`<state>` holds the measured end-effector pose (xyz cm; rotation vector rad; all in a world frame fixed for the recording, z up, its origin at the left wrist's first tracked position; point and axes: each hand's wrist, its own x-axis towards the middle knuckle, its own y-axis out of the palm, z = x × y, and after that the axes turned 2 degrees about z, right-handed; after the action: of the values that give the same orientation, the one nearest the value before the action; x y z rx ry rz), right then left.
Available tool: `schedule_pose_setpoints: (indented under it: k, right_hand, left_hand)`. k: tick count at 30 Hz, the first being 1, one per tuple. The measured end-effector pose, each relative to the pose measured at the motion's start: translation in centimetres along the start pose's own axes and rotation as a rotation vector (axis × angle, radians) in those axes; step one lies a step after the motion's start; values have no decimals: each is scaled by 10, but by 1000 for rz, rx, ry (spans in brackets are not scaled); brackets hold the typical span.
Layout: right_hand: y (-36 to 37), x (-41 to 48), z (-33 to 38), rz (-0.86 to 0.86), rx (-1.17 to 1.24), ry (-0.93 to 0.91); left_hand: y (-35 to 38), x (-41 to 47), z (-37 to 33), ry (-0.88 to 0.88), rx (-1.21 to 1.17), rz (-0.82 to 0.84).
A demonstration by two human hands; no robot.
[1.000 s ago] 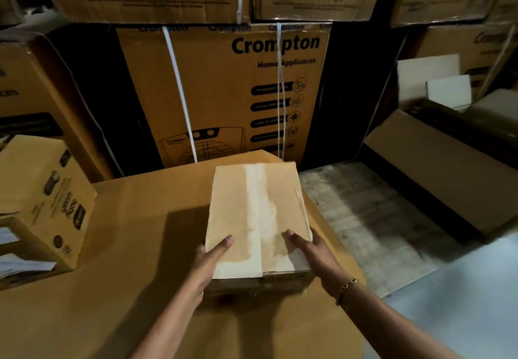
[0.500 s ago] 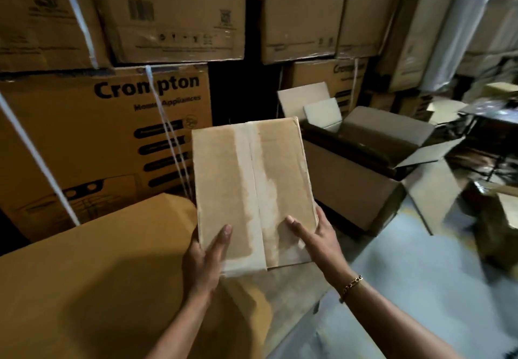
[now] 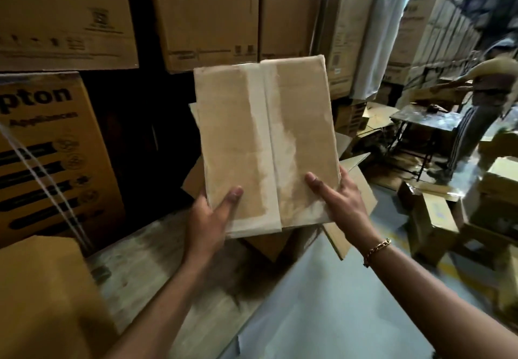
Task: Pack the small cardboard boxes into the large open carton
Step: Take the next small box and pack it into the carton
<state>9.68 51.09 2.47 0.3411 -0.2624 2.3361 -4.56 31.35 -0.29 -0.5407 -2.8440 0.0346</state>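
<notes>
I hold a small cardboard box [image 3: 266, 145] in the air at the centre of the view, its top sealed with a pale tape strip. My left hand [image 3: 210, 215] grips its near left corner, thumb lying on top. My right hand [image 3: 342, 204], with a gold bracelet on the wrist, grips the near right corner, thumb also on top. The large open carton [image 3: 356, 190] stands on the floor right behind and below the box. Only its flaps and a lower corner show past the box; its inside is hidden.
Tall stacks of printed cartons [image 3: 56, 145] wall the left and back. A brown carton top [image 3: 42, 297] lies at lower left. Another person [image 3: 482, 98] stands by a metal table [image 3: 426, 120] at right, with loose boxes [image 3: 437, 215] on the grey floor.
Both hands lifted the box off the brown carton top and carried it up and to the right. The view swung right, bringing the open carton behind the box.
</notes>
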Motion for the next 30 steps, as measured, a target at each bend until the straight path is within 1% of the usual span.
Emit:
schedule_pose_setpoints:
  k: [5,10,17,21,25,30]
  right_hand:
    - [-50,82,7,-8,-36,-85]
    - [-89,179,-3,-13,-69,-103]
    - [-139,289,-43,-20,-101,-7]
    - [-149,343,-70,37,-128,90]
    - [-143,396,-103,186,-209,208]
    - [-137,452,-146,376,-336,348]
  left_hand:
    - [64,57,-21,90,5,30]
    - [124,128,-31,149,40,12]
    - [212,221,-20,86,26,110]
    - [239,257,-4,-5,81,142]
    - [250,287,18,-177,159,193]
    - [269,310,55,-378,148,244]
